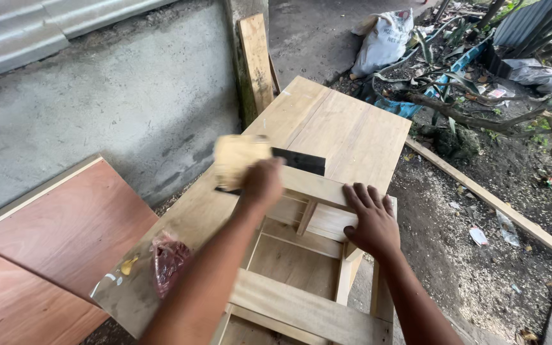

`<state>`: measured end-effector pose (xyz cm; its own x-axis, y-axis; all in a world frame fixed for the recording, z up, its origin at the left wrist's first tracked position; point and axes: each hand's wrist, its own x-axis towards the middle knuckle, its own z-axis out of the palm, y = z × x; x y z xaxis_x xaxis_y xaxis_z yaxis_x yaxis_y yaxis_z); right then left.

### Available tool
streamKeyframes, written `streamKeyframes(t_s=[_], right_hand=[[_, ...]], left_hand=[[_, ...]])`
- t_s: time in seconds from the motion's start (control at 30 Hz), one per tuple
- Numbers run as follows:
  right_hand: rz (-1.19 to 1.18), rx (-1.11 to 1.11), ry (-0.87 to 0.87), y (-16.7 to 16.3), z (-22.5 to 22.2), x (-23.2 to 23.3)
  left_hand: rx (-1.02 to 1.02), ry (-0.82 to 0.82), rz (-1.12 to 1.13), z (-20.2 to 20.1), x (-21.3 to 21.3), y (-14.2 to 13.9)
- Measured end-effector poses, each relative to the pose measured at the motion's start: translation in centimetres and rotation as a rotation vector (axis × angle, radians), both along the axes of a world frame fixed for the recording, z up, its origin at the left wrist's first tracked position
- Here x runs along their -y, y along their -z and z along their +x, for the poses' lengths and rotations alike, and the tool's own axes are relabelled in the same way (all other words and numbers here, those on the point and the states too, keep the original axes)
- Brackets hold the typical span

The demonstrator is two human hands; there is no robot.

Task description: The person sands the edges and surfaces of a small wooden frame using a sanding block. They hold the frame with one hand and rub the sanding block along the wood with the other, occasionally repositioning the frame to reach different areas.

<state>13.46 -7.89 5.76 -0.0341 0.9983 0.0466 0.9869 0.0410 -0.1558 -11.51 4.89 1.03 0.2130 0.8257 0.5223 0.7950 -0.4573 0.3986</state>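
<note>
A pale wooden cabinet point(346, 131) lies on its side before me, its open frame facing up. My left hand point(262, 182) grips a flat black scraper blade point(301, 161) loaded with tan putty point(239, 160), blurred, over the cabinet's left panel near the top rail. My right hand point(372, 220) rests flat, fingers spread, on the frame's rail point(314, 185) at the right corner. A thin clear plastic bag point(168, 259) with reddish material and a smear of yellowish putty point(129, 264) lies on the panel's near end.
Reddish plywood sheets point(52, 243) lie on the left against a grey concrete wall point(116, 102). A plank point(257, 61) leans upright behind the cabinet. To the right are dirt ground, a long wooden strip point(499, 207), branches and a white sack point(384, 41).
</note>
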Motion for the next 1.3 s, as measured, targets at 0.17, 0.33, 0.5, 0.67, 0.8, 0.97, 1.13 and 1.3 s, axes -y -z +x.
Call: streamKeyframes(t_s=[0.17,0.33,0.5,0.67,0.8,0.97,1.13,1.3], right_hand=[[-0.025,0.003,0.029,-0.3,-0.4,0.2],[0.056,0.001,-0.008,-0.7,-0.2,0.4],[-0.011,0.017,0.015,-0.3,-0.2,0.1],[0.01,0.003,0.006,-0.4,-0.1,-0.4],[0.011,0.005,-0.022,-0.5,0.1,-0.2],[0.009,0.018,0.002,-0.4,0.2,-0.2],[-0.015,0.061,0.023,-0.4,0.1,-0.3],[-0.062,0.11,0.057,-0.5,0.1,-0.4]], left_hand=[[0.072,-0.029,0.006,2.4,1.5,0.5],[0.185,0.256,0.073,7.1,3.5,1.7],[0.194,-0.015,-0.075,1.6,-1.2,0.4],[0.214,0.128,0.038,8.6,1.4,1.8],[0.15,0.249,-0.121,8.6,1.7,2.3],[0.32,0.127,-0.225,-2.7,-3.1,0.7],[0.071,0.208,-0.103,-6.7,4.2,0.0],[0.038,0.19,-0.117,-6.1,7.9,-1.3]])
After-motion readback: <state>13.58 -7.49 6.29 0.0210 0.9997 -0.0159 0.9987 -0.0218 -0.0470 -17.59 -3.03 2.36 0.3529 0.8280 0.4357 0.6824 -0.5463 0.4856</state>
